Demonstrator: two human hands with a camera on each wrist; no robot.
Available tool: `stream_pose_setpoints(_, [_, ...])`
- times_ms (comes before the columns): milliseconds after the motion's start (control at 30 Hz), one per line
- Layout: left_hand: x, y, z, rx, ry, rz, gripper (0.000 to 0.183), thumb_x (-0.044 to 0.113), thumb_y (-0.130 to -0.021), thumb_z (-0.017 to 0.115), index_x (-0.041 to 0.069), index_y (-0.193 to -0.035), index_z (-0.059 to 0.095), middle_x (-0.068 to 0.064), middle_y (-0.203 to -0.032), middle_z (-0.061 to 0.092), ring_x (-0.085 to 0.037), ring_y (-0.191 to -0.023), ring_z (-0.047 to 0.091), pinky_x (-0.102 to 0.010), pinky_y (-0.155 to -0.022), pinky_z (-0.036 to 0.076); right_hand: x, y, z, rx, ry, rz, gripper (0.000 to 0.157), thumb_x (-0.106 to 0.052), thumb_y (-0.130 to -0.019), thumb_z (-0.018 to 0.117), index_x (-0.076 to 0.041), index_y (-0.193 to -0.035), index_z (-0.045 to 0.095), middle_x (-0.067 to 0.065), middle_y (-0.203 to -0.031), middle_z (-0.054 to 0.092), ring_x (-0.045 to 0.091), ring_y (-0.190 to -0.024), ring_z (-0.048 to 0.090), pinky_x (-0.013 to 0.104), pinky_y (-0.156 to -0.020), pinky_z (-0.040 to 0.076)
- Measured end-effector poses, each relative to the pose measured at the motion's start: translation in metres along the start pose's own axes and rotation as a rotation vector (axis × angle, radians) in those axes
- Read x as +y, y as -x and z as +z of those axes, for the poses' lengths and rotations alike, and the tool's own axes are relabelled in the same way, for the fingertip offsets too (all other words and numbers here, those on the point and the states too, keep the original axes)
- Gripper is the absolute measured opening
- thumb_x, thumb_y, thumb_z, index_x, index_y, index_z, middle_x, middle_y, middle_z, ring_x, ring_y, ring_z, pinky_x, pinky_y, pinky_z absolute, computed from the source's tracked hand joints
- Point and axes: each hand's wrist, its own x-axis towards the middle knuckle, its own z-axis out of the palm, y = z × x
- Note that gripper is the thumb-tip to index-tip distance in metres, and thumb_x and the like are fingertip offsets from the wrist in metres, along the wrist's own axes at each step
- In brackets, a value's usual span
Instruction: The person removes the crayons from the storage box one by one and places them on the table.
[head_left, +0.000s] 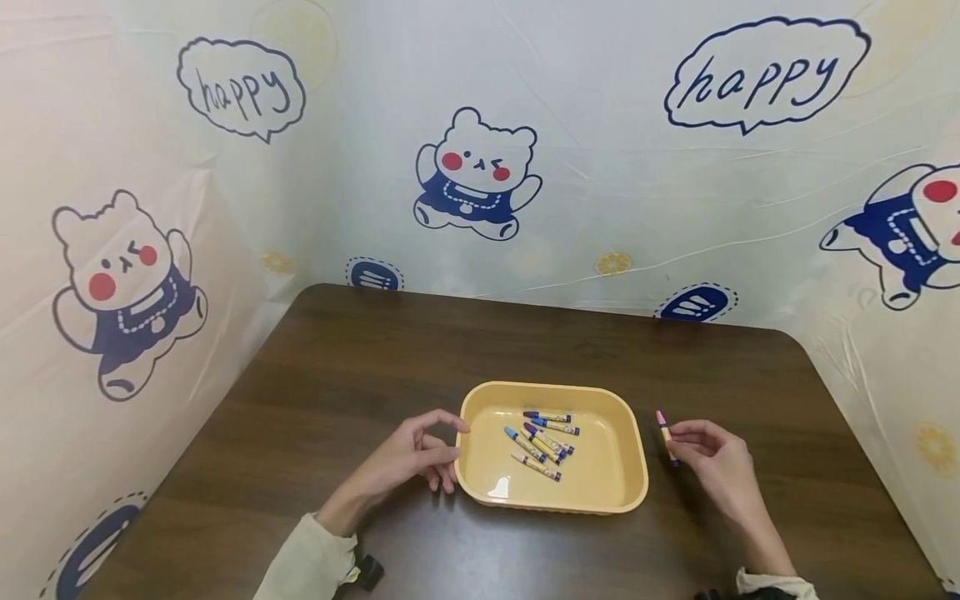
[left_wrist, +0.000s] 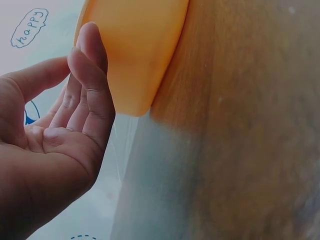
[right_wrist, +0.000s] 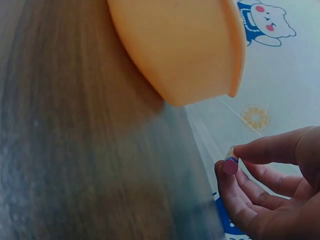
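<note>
A yellow plastic tray [head_left: 607,467] stands on the table with several crayons [head_left: 547,443] lying loose inside it. At the tray's left end, my left hand [head_left: 423,450] pinches the rim, index fingertip over the edge and thumb on the outer side. From the left wrist, the other fingers [left_wrist: 95,100] are bent beside the tray's outer wall [left_wrist: 145,50]. To the right of the tray, my right hand [head_left: 716,467] pinches a pink crayon [head_left: 663,425] between thumb and fingers. Its pink tip [right_wrist: 230,167] faces the camera in the right wrist view.
The dark wooden table [head_left: 390,358] reaches back to a pale cloth wall [head_left: 592,208] printed with bears and words. Similar cloth stands along the left and right sides.
</note>
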Motion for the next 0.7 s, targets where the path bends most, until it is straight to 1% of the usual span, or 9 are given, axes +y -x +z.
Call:
stream_pose_setpoints(100, [-0.0002,0.0011,-0.0006,-0.006,-0.002,0.01,0.04,0.007,-0.099,0.06,-0.002,-0.135,0.046,-0.022,-0.079,0.07,-0.025,-0.065,0.069,-0.028,-0.054,0.054,0.0008,-0.0003,0.0016,0.01,0.052,0.007,0.022,-0.011,-0.089,0.075,0.001,-0.106,0.069,0.013,-0.097,0.074,0.003,-0.08,0.067,0.021,-0.066,0.054])
stream_pose_setpoints(267, [-0.0014,0.0015,-0.0012,-0.01,-0.015,0.018,0.04,0.008,-0.099,0.06,-0.002,-0.135,0.046,-0.023,-0.081,0.07,-0.034,-0.067,0.069,-0.029,-0.055,0.054,0.0028,0.0,0.0029,0.012,0.172,0.001,0.018,-0.013,-0.088,0.077,-0.003,-0.101,0.071,0.01,-0.094,0.075,0.001,-0.076,0.066,0.021,-0.063,0.051])
stream_pose_setpoints(333, [-0.0021,0.0013,-0.0013,-0.012,-0.016,0.019,0.04,0.008,-0.099,0.06,-0.002,-0.135,0.046,-0.024,-0.081,0.07,-0.036,-0.068,0.069,-0.029,-0.055,0.054,0.0047,-0.0003,0.0033,0.011,0.221,-0.006,0.016,-0.013,-0.087,0.077,-0.005,-0.1,0.072,0.009,-0.093,0.075,0.001,-0.076,0.066,0.021,-0.062,0.05])
stream_pose_setpoints(400, [-0.0028,0.0013,-0.0014,-0.013,-0.018,0.023,0.04,0.009,-0.099,0.06,-0.002,-0.135,0.045,-0.024,-0.081,0.07,-0.034,-0.068,0.069,-0.028,-0.055,0.054,0.0068,-0.0006,0.0044,0.01,0.258,-0.02,0.014,-0.012,-0.086,0.077,-0.005,-0.098,0.073,0.008,-0.092,0.075,0.002,-0.075,0.067,0.021,-0.062,0.049])
stream_pose_setpoints(533, [-0.0026,0.0018,-0.0013,-0.018,-0.006,0.026,0.041,0.008,-0.1,0.06,-0.003,-0.136,0.045,-0.024,-0.081,0.07,-0.026,-0.066,0.069,-0.027,-0.055,0.054,0.0094,-0.0009,0.0072,0.009,0.317,-0.054,0.009,-0.008,-0.084,0.077,-0.006,-0.093,0.073,0.006,-0.087,0.074,0.006,-0.074,0.067,0.022,-0.061,0.047])
stream_pose_setpoints(700, [-0.003,0.002,-0.0013,-0.028,0.004,0.036,0.042,0.008,-0.1,0.059,-0.003,-0.136,0.044,-0.023,-0.081,0.07,-0.023,-0.066,0.069,-0.027,-0.055,0.053,0.0098,-0.0002,0.0088,-0.008,0.348,-0.057,0.008,-0.007,-0.084,0.076,-0.007,-0.09,0.073,0.002,-0.082,0.072,0.011,-0.073,0.067,0.024,-0.06,0.047])
